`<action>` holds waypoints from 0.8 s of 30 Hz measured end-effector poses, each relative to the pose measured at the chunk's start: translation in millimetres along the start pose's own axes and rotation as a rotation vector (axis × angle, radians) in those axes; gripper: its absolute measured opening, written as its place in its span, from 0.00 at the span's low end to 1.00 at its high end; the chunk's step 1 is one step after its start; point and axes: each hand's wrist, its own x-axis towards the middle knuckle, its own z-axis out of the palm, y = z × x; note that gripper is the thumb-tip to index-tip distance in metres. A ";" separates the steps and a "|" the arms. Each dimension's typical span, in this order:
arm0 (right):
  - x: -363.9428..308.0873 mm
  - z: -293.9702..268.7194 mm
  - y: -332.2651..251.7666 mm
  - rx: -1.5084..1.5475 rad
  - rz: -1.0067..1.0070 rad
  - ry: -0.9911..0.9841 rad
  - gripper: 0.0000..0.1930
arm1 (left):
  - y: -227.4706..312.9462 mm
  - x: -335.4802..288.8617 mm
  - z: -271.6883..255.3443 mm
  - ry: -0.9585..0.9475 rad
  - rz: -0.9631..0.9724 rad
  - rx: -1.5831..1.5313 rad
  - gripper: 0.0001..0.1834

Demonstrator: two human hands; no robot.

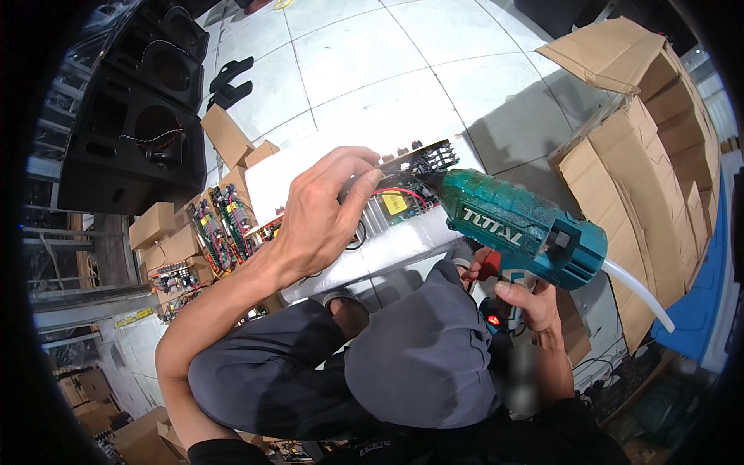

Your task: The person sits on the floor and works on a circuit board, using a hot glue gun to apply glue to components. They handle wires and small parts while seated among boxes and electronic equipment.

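Atop a white block [267,177], which apparently serves to raise it within reach of both hands, lies a circuit board [411,211] with a red wire, a yellow label and an upright strip of parts along its far side. The left hand [316,203] arches over the board's left part, back uppermost, thumb and fingers drawn together at the strip's edge, seemingly to steady it; the contact is partly hidden, so whether they pinch cannot be told. The right hand [533,304] is wrapped around the handle of a teal glue gun [508,225], thumb on the near side, its forearm rising beside the right knee; this low hold lets the nozzle point leftward at the board, though touching or just apart is unclear. A white glue stick [640,296] trails from the gun's rear. Farther out stand a cardboard box [628,178] at right, more circuit boards [221,225] at left, and black speaker cabinets [108,167] beyond.
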 end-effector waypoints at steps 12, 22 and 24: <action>-9.8 -13.8 5.0 -0.120 0.027 -0.031 0.27 | -1.0 12.0 1.8 0.111 0.287 0.144 0.06; -10.9 -2.2 8.1 -0.466 -0.076 0.075 0.23 | -6.9 18.9 10.0 0.146 0.176 0.092 0.09; -9.0 -5.9 10.1 -0.500 -0.068 0.006 0.21 | -10.2 17.0 9.9 0.135 0.153 0.083 0.11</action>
